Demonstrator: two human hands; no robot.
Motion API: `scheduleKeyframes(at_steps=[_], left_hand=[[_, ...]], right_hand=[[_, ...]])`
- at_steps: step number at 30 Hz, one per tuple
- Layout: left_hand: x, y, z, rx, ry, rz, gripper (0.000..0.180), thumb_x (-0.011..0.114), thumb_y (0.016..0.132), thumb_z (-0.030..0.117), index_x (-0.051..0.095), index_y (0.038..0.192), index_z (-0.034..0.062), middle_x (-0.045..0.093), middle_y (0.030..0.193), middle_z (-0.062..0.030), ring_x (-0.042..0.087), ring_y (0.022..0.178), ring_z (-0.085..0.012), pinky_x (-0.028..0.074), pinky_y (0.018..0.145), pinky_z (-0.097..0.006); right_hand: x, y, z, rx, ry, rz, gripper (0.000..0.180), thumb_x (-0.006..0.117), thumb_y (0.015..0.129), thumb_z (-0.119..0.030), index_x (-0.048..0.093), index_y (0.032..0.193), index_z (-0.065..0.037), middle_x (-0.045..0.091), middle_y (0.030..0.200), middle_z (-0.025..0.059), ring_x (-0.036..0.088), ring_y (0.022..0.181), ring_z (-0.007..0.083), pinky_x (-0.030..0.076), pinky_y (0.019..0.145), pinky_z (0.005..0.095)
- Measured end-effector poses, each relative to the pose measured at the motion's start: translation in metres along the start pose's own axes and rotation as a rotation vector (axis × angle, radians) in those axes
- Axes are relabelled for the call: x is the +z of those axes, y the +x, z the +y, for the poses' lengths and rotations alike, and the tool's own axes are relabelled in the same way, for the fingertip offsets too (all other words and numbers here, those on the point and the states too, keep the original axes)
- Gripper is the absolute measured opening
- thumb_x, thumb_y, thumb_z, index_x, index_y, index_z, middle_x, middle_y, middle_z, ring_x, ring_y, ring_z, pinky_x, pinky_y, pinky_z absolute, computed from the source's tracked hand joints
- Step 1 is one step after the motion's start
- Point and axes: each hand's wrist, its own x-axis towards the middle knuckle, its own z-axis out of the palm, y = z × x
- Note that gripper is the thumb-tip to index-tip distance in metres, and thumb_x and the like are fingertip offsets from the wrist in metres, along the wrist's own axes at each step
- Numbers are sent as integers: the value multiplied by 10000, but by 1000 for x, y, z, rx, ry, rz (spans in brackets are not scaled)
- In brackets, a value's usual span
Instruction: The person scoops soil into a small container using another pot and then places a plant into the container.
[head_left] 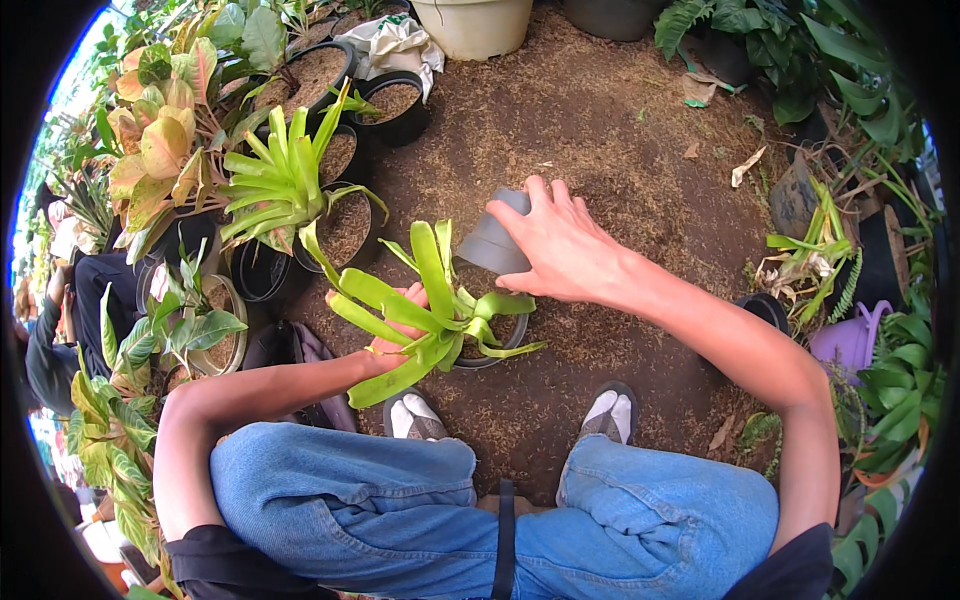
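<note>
A light-green bromeliad (440,310) with strap-shaped leaves leans to the left over a dark round pot (490,362), which stands on the ground in front of my feet. My left hand (405,318) is closed among its leaves near the base; the leaves cover part of the fingers. Gripped in my right hand (560,245) is a small grey plastic cup or pot (494,237). It is tilted just above the plant's pot, thumb at the lower edge and fingers at the upper one. What it contains is hidden from view.
Another bromeliad (285,175) and several black pots of soil (395,105) line the left. A large cream pot (475,28) stands at the far side. To the right are a purple container (850,338) and leafy plants. A person (65,340) sits at the far left.
</note>
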Motion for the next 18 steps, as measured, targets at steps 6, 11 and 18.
scheduleKeyframes(at_steps=[6,11,18], left_hand=[[-1,5,5,56,29,80,465,742,787,257,577,1205,137,536,1127,-111,551,1097,-324,396,858,-488],[18,-12,-21,24,35,-4,475,745,803,267,582,1228,131,552,1155,-101,556,1122,-319,398,877,-492],[13,15,8,-451,-632,-9,247,717,912,297,721,1094,130,696,959,-95,633,960,-339,411,834,-502]], right_hand=[[-1,-6,-1,-36,-38,106,814,832,816,-416,487,1456,-50,462,1291,318,528,1187,477,478,1010,570],[5,-7,-1,-35,39,97,782,790,857,-464,489,1454,-59,474,1293,311,529,1208,486,458,1040,581],[3,-17,34,159,121,173,774,773,871,-483,472,1465,-89,475,1301,308,528,1222,492,459,1026,595]])
